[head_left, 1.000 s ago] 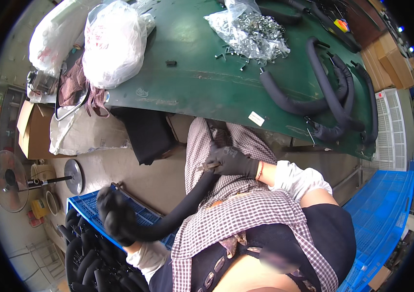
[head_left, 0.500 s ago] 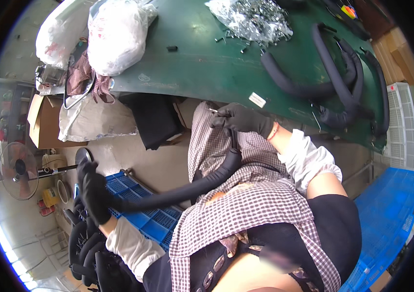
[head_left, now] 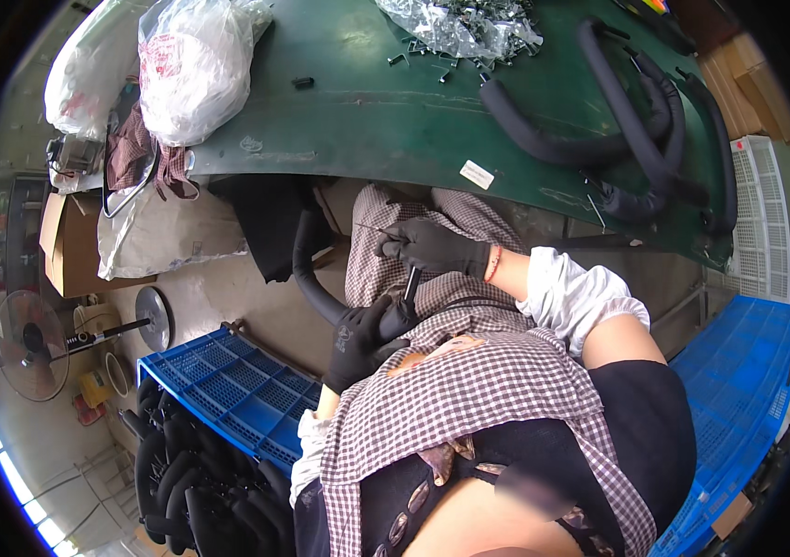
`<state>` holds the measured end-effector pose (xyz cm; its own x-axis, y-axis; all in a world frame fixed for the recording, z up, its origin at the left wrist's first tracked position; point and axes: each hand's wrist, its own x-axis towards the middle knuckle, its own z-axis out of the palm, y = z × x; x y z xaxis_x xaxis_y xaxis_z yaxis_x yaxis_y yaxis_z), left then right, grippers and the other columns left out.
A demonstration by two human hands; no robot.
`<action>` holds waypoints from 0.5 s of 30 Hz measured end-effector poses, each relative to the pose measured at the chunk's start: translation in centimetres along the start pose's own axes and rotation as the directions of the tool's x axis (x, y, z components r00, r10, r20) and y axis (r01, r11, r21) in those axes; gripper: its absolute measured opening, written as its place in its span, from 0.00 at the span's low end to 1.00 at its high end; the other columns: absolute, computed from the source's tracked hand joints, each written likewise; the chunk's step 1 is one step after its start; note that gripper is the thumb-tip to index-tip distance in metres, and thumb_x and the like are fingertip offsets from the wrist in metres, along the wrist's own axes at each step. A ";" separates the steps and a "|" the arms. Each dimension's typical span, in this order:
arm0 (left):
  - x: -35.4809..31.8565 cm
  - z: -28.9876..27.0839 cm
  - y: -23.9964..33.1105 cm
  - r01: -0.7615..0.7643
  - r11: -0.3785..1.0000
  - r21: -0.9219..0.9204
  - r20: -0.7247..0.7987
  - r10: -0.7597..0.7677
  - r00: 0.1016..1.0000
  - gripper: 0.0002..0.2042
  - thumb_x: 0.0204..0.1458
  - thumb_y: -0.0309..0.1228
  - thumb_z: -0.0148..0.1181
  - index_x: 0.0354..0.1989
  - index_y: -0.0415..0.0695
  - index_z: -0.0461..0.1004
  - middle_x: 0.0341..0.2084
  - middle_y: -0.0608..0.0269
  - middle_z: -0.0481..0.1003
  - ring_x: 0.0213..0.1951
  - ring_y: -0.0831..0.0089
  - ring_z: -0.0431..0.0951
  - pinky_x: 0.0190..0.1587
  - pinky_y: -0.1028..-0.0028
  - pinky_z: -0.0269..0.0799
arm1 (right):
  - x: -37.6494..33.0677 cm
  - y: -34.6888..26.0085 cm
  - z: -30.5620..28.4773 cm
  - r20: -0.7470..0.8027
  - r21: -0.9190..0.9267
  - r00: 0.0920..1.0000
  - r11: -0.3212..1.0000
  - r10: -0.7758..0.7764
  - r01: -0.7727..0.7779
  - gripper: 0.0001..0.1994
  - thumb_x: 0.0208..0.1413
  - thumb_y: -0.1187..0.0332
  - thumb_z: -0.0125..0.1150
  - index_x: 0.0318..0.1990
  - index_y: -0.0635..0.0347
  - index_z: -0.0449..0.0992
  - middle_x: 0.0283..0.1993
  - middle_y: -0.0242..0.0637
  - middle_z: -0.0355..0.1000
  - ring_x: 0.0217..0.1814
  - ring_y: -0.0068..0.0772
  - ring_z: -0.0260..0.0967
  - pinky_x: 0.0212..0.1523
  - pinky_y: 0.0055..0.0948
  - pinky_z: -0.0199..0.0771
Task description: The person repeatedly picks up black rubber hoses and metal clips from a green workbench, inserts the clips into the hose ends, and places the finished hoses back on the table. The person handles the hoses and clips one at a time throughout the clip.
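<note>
My left hand [head_left: 350, 351], in a dark work glove, is closed around a bent black foam-covered tube [head_left: 309, 278] over my lap. One end of this tube curves up and away to the left. At its near end a short bare rod sticks out toward my right hand [head_left: 437, 249]. That hand, gloved too, is closed just above the rod with a thin pointed metal rod [head_left: 375, 229] jutting left from its fingers. Whether the right fingers also touch the tube's end cannot be made out.
Ahead, the green table [head_left: 358, 121] carries several foam-covered tubes [head_left: 562, 158], a clear bag of small screws [head_left: 469, 28] and white plastic bags [head_left: 195, 74]. Blue crates [head_left: 228, 395] flank me. Black foam pieces [head_left: 200, 473] are piled at left, near a fan [head_left: 33, 343].
My left hand has come from the far left in beside my right hand. The tube has swung round, its free end now pointing up and left. The thin pointed rod shows more clearly.
</note>
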<state>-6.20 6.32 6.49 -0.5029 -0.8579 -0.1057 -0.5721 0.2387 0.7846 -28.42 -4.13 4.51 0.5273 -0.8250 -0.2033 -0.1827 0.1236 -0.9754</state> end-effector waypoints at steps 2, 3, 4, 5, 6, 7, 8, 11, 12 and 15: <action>0.6 0.1 0.5 -0.008 0.999 0.035 -0.070 0.011 0.997 0.30 0.42 0.45 0.66 0.52 0.39 0.71 0.34 0.45 0.76 0.40 0.50 0.76 0.45 0.57 0.68 | 0.3 -0.9 0.1 -0.044 -0.098 0.998 0.994 -0.043 0.039 0.10 0.60 0.66 0.54 0.42 0.62 0.76 0.31 0.34 0.75 0.32 0.22 0.68 0.38 0.26 0.69; -0.1 0.7 0.4 0.004 1.000 -0.012 -0.159 -0.006 0.987 0.28 0.43 0.45 0.66 0.49 0.39 0.74 0.32 0.46 0.76 0.38 0.50 0.76 0.44 0.58 0.68 | 0.5 -1.1 0.6 -0.057 -0.139 0.997 0.989 -0.056 0.048 0.10 0.60 0.65 0.53 0.42 0.61 0.76 0.32 0.36 0.75 0.33 0.26 0.70 0.38 0.28 0.70; -0.3 1.3 0.1 0.026 0.994 -0.103 -0.238 -0.050 0.970 0.25 0.44 0.46 0.65 0.46 0.38 0.75 0.30 0.46 0.76 0.36 0.51 0.77 0.41 0.58 0.69 | 0.5 -1.4 0.6 -0.089 -0.188 0.994 0.981 -0.068 0.051 0.11 0.60 0.63 0.53 0.42 0.60 0.77 0.32 0.38 0.76 0.34 0.29 0.72 0.39 0.30 0.71; -0.4 1.8 -0.1 0.062 0.992 -0.108 -0.269 -0.089 0.959 0.25 0.45 0.46 0.65 0.45 0.38 0.75 0.30 0.46 0.76 0.35 0.51 0.77 0.40 0.58 0.69 | 0.5 -1.7 0.7 -0.117 -0.252 0.990 0.967 -0.077 0.046 0.11 0.60 0.62 0.53 0.42 0.59 0.77 0.33 0.40 0.76 0.34 0.33 0.74 0.39 0.32 0.72; -0.6 2.3 -0.3 0.099 0.988 -0.115 -0.297 -0.129 0.946 0.25 0.45 0.46 0.65 0.45 0.38 0.75 0.29 0.46 0.76 0.35 0.51 0.77 0.39 0.58 0.69 | 1.0 -1.5 1.2 -0.124 -0.273 0.986 0.959 -0.110 0.072 0.12 0.60 0.61 0.53 0.41 0.58 0.76 0.33 0.43 0.76 0.36 0.38 0.75 0.40 0.35 0.72; -0.6 2.8 -0.3 0.129 0.984 -0.124 -0.319 -0.163 0.933 0.24 0.46 0.46 0.64 0.45 0.38 0.75 0.29 0.47 0.76 0.34 0.51 0.77 0.39 0.58 0.69 | 1.3 -1.2 1.6 -0.137 -0.298 0.980 0.950 -0.141 0.094 0.12 0.60 0.60 0.52 0.41 0.57 0.76 0.34 0.45 0.76 0.38 0.44 0.75 0.41 0.38 0.73; -0.5 3.1 -0.4 0.164 0.977 -0.134 -0.344 -0.202 0.917 0.24 0.47 0.46 0.64 0.45 0.38 0.75 0.28 0.47 0.76 0.33 0.51 0.77 0.38 0.58 0.69 | 1.7 -1.3 2.1 -0.125 -0.323 0.985 0.943 -0.121 0.075 0.11 0.60 0.60 0.52 0.41 0.56 0.75 0.35 0.46 0.76 0.39 0.46 0.75 0.41 0.39 0.73; 1.2 3.0 -0.5 0.268 0.952 -0.145 -0.432 -0.305 0.849 0.23 0.48 0.46 0.63 0.44 0.38 0.75 0.27 0.47 0.76 0.32 0.50 0.77 0.36 0.57 0.70 | 1.1 -1.7 3.0 -0.125 -0.369 0.980 0.924 -0.155 0.099 0.10 0.60 0.60 0.51 0.40 0.54 0.74 0.34 0.44 0.76 0.37 0.49 0.75 0.40 0.42 0.73; 1.6 2.5 -0.1 0.242 0.962 -0.124 -0.432 -0.272 0.860 0.23 0.50 0.46 0.62 0.43 0.38 0.75 0.26 0.47 0.76 0.30 0.50 0.77 0.34 0.58 0.70 | 1.0 -2.6 3.0 -0.125 -0.393 0.981 0.915 -0.151 0.091 0.10 0.60 0.60 0.51 0.40 0.54 0.74 0.32 0.44 0.76 0.36 0.49 0.75 0.38 0.43 0.72; 2.4 -0.3 4.3 0.321 0.909 -0.267 -0.343 -0.401 0.850 0.20 0.56 0.42 0.56 0.44 0.33 0.72 0.31 0.58 0.77 0.34 0.74 0.75 0.38 0.74 0.69 | 1.2 -6.4 2.1 -0.131 -0.344 0.964 0.923 -0.231 0.174 0.09 0.56 0.62 0.52 0.36 0.56 0.74 0.29 0.44 0.74 0.33 0.48 0.73 0.36 0.42 0.71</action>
<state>-9.66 5.18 9.80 0.0242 -0.9806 -0.1947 -0.5083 -0.1798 0.8422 -24.83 -4.75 10.27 0.4421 -0.8960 0.0406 -0.3617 -0.2195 -0.9061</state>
